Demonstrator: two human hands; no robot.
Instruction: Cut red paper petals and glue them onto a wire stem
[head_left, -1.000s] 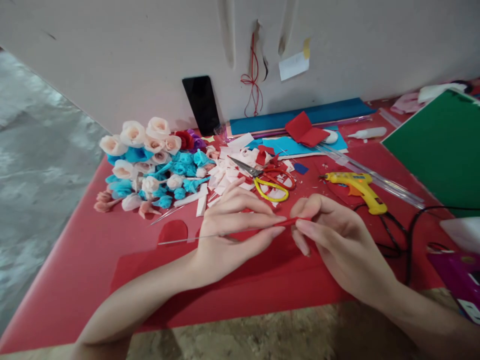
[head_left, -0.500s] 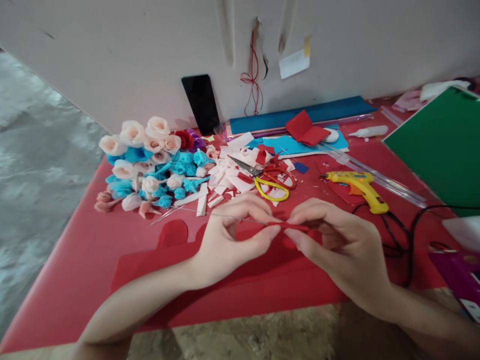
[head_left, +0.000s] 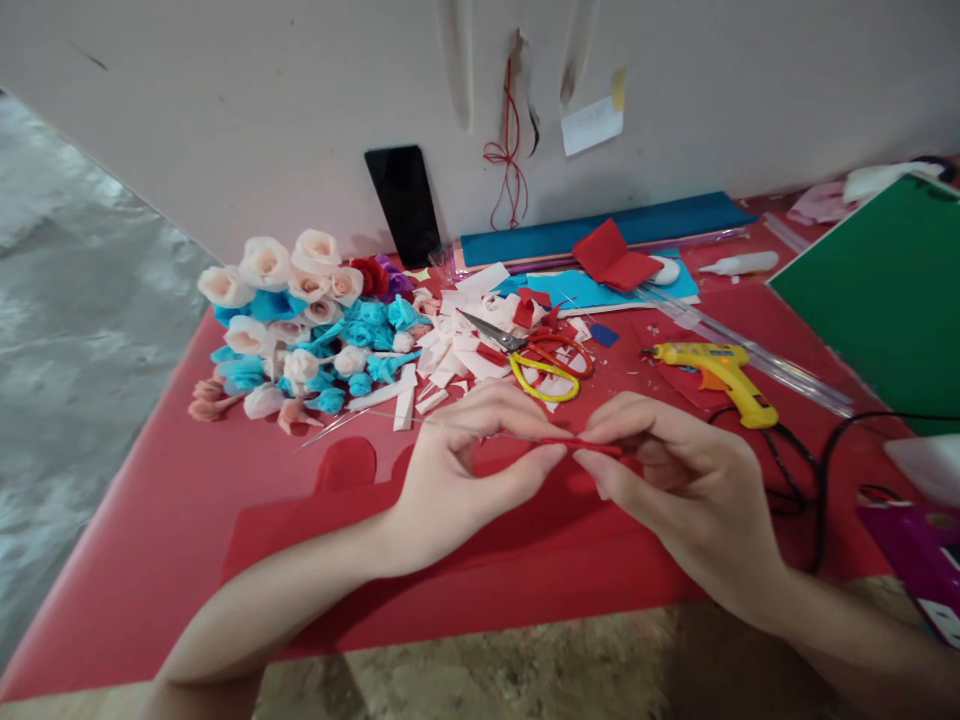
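Between my two hands is a narrow roll of red crepe paper (head_left: pixel 574 443), held level above the table. A thin wire (head_left: pixel 397 417) runs out of its left end and passes across my left hand (head_left: pixel 480 470). The left thumb and forefinger pinch the roll's left part. My right hand (head_left: pixel 667 480) pinches it further right, the two thumb tips close together. Under the hands lies a wide sheet of red paper (head_left: pixel 292 540), with a rounded red piece (head_left: pixel 346 465) at its upper left edge.
Crepe paper flowers (head_left: pixel 300 330) crowd the left side. Scissors (head_left: pixel 525 350) rest on white paper scraps (head_left: pixel 450 345). A yellow glue gun (head_left: pixel 712 370) lies right, its black cord (head_left: pixel 821 480) curving near my right hand. A phone (head_left: pixel 405 205) leans on the wall; a green board (head_left: pixel 877 300) stands right.
Both hands stay pinched on the red roll, with only a slight shift of the fingertips and the roll. Everything else lies where it was.
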